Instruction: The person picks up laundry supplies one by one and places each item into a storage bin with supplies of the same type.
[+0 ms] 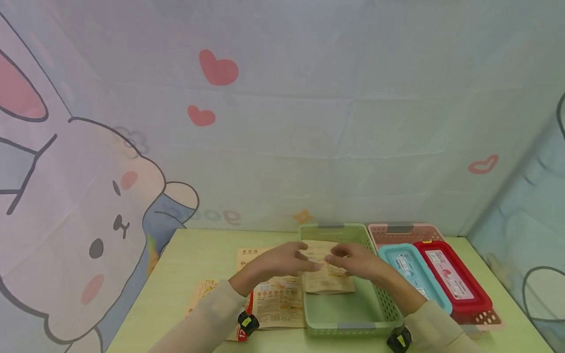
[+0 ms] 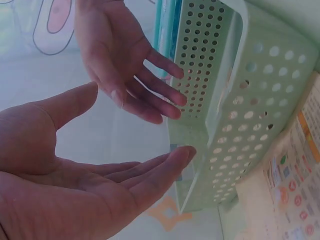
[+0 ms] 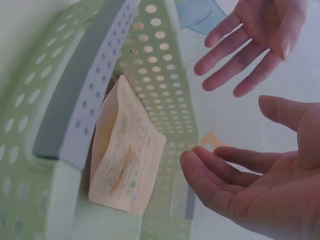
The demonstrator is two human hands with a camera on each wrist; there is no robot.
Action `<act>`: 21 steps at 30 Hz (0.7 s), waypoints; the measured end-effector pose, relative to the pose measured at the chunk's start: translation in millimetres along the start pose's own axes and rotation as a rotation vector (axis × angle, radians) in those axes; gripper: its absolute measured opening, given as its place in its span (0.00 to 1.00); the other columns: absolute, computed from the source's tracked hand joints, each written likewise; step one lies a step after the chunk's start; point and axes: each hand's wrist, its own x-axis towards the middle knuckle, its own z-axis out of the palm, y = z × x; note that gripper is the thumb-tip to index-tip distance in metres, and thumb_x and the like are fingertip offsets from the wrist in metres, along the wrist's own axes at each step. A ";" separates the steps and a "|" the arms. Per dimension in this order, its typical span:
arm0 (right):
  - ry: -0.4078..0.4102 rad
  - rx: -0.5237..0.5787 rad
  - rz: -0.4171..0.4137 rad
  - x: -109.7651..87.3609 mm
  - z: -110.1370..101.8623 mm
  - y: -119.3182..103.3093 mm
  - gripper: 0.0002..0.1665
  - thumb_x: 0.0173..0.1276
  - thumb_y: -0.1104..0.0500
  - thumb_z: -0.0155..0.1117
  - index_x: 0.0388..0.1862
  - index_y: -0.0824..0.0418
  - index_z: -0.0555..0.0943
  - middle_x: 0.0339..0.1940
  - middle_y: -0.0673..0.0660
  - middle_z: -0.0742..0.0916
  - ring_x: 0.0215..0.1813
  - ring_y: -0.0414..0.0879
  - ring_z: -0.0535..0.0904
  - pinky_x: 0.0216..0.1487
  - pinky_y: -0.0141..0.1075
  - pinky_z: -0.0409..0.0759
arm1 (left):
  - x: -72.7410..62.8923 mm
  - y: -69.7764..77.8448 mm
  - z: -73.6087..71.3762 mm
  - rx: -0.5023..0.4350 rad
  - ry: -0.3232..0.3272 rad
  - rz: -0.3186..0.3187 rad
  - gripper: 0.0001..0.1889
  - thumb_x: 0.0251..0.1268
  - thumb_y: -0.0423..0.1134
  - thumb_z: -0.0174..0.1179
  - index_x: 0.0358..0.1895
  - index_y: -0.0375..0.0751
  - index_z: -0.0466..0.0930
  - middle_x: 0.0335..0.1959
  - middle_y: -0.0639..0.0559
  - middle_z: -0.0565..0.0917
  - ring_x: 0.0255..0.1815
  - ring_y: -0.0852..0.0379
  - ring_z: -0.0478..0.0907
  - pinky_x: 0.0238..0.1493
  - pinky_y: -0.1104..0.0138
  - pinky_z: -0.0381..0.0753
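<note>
Both hands hover over a green plastic basket (image 1: 353,321) with perforated sides, and neither holds anything. My left hand (image 1: 289,259) is above the basket's left side, its fingers extended and thumb apart. Facing it, my right hand (image 1: 353,260) has its fingers loosely spread, with a small gap between the two hands. Below them a beige printed pouch (image 1: 328,282) lies inside the basket, toward the left; the right wrist view shows that pouch (image 3: 130,155) leaning by the wall. Left of the basket, beige printed packets (image 1: 282,299) lie on the table, partly hidden by my left forearm.
A pink basket (image 1: 423,229) stands against the green one on the right. On it lie a light blue lidded box (image 1: 408,269) and a red lidded box (image 1: 454,277). The pale green table (image 1: 194,255) meets a printed cloth backdrop (image 1: 282,186) behind.
</note>
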 end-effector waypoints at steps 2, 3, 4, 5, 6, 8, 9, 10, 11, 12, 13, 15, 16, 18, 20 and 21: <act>-0.003 0.005 -0.010 0.2 1.0 -2.3 0.37 0.82 0.45 0.63 0.74 0.73 0.73 0.69 0.68 0.80 0.66 0.62 0.79 0.58 0.55 0.85 | -5.2 -0.4 -5.2 0.002 0.001 0.004 0.44 0.75 0.53 0.68 0.82 0.33 0.58 0.70 0.34 0.77 0.64 0.37 0.81 0.62 0.47 0.82; -0.003 0.009 -0.012 0.3 1.6 -3.4 0.37 0.82 0.46 0.63 0.74 0.73 0.73 0.69 0.68 0.80 0.66 0.62 0.80 0.57 0.55 0.85 | -7.2 -1.2 -7.8 0.004 0.003 0.004 0.44 0.75 0.53 0.67 0.82 0.33 0.57 0.70 0.34 0.77 0.64 0.36 0.81 0.63 0.46 0.81; -0.004 0.016 -0.014 0.2 2.1 -4.9 0.37 0.82 0.45 0.63 0.74 0.72 0.73 0.69 0.67 0.80 0.66 0.62 0.80 0.58 0.55 0.85 | -9.0 -2.4 -10.5 0.006 0.006 0.003 0.45 0.75 0.54 0.67 0.82 0.33 0.57 0.69 0.34 0.77 0.64 0.36 0.81 0.63 0.46 0.81; -0.008 0.022 -0.016 0.0 2.7 -6.4 0.37 0.82 0.45 0.63 0.74 0.72 0.73 0.69 0.67 0.80 0.65 0.61 0.80 0.58 0.55 0.85 | -10.4 -4.0 -13.3 0.004 0.010 0.005 0.45 0.75 0.53 0.67 0.83 0.33 0.57 0.69 0.34 0.77 0.64 0.36 0.81 0.63 0.46 0.81; -0.010 0.031 -0.016 -0.1 3.5 -8.0 0.37 0.81 0.45 0.63 0.74 0.72 0.73 0.69 0.66 0.80 0.65 0.61 0.80 0.57 0.55 0.85 | -11.9 -5.9 -16.1 0.003 0.012 0.003 0.45 0.75 0.53 0.67 0.83 0.33 0.56 0.69 0.34 0.78 0.64 0.37 0.81 0.64 0.46 0.81; -0.019 0.051 -0.018 -0.3 5.3 -12.3 0.38 0.80 0.43 0.64 0.74 0.70 0.73 0.68 0.65 0.81 0.64 0.60 0.81 0.58 0.55 0.85 | -15.3 -10.5 -22.1 0.003 0.018 -0.001 0.44 0.76 0.53 0.66 0.83 0.33 0.56 0.69 0.35 0.78 0.64 0.37 0.81 0.65 0.46 0.80; -0.026 0.056 -0.022 -0.5 6.2 -14.4 0.38 0.80 0.43 0.64 0.75 0.70 0.73 0.68 0.65 0.81 0.64 0.59 0.81 0.57 0.54 0.85 | -16.6 -13.4 -25.0 0.002 0.022 -0.003 0.44 0.76 0.53 0.66 0.83 0.33 0.55 0.69 0.35 0.78 0.65 0.37 0.81 0.65 0.46 0.80; -0.031 0.061 -0.027 -0.9 7.1 -16.8 0.39 0.81 0.43 0.64 0.75 0.70 0.72 0.68 0.64 0.81 0.63 0.59 0.81 0.57 0.53 0.85 | -18.2 -16.2 -27.9 -0.004 0.027 -0.003 0.44 0.76 0.52 0.66 0.83 0.33 0.55 0.69 0.35 0.78 0.65 0.37 0.80 0.65 0.45 0.80; -0.035 0.061 -0.032 -1.1 8.3 -18.8 0.39 0.81 0.43 0.64 0.76 0.70 0.72 0.68 0.64 0.81 0.63 0.58 0.81 0.57 0.53 0.85 | -19.6 -19.3 -30.5 -0.008 0.035 -0.005 0.43 0.77 0.51 0.66 0.83 0.32 0.55 0.69 0.35 0.78 0.65 0.37 0.80 0.65 0.45 0.80; -0.034 0.065 -0.033 -1.2 9.4 -20.9 0.38 0.81 0.44 0.64 0.76 0.69 0.72 0.67 0.64 0.81 0.63 0.58 0.81 0.57 0.53 0.85 | -21.2 -21.9 -32.9 -0.015 0.041 -0.010 0.43 0.77 0.51 0.66 0.83 0.32 0.56 0.69 0.35 0.78 0.66 0.37 0.79 0.65 0.45 0.80; -0.036 0.067 -0.037 -1.4 10.5 -22.8 0.38 0.81 0.44 0.63 0.77 0.69 0.71 0.67 0.64 0.80 0.63 0.57 0.81 0.57 0.53 0.85 | -22.5 -24.8 -35.1 -0.019 0.049 -0.012 0.43 0.77 0.51 0.65 0.82 0.32 0.56 0.68 0.35 0.78 0.67 0.36 0.79 0.65 0.45 0.80; -0.034 0.065 -0.041 -1.8 12.6 -26.7 0.38 0.82 0.46 0.63 0.77 0.70 0.70 0.67 0.64 0.80 0.63 0.57 0.81 0.57 0.51 0.85 | -25.3 -29.8 -38.8 -0.028 0.072 -0.022 0.42 0.77 0.51 0.65 0.82 0.31 0.57 0.67 0.35 0.79 0.66 0.36 0.79 0.64 0.44 0.80; -0.031 0.065 -0.042 -1.9 13.8 -28.6 0.37 0.82 0.46 0.63 0.77 0.69 0.70 0.67 0.64 0.80 0.63 0.57 0.81 0.57 0.51 0.85 | -26.7 -32.2 -40.3 -0.030 0.085 -0.028 0.42 0.77 0.50 0.65 0.82 0.31 0.57 0.66 0.35 0.80 0.66 0.36 0.79 0.64 0.44 0.80; -0.026 0.061 -0.044 -1.9 16.2 -32.3 0.38 0.82 0.45 0.63 0.77 0.69 0.70 0.67 0.63 0.80 0.63 0.57 0.81 0.57 0.51 0.85 | -30.1 -36.0 -42.5 -0.034 0.111 -0.044 0.41 0.78 0.50 0.65 0.81 0.30 0.58 0.64 0.35 0.80 0.65 0.35 0.79 0.63 0.45 0.81; -0.021 0.059 -0.051 -1.4 18.8 -35.9 0.37 0.82 0.46 0.63 0.77 0.69 0.71 0.66 0.63 0.81 0.63 0.56 0.81 0.57 0.51 0.85 | -33.6 -39.1 -44.4 -0.030 0.141 -0.059 0.40 0.78 0.50 0.65 0.80 0.29 0.58 0.63 0.35 0.80 0.63 0.36 0.81 0.61 0.45 0.83; -0.020 0.060 -0.058 -0.9 20.2 -37.8 0.37 0.82 0.46 0.63 0.77 0.69 0.71 0.66 0.63 0.81 0.63 0.57 0.82 0.58 0.52 0.85 | -35.3 -40.7 -45.3 -0.031 0.154 -0.065 0.40 0.78 0.49 0.64 0.80 0.29 0.58 0.62 0.35 0.80 0.62 0.36 0.81 0.60 0.45 0.83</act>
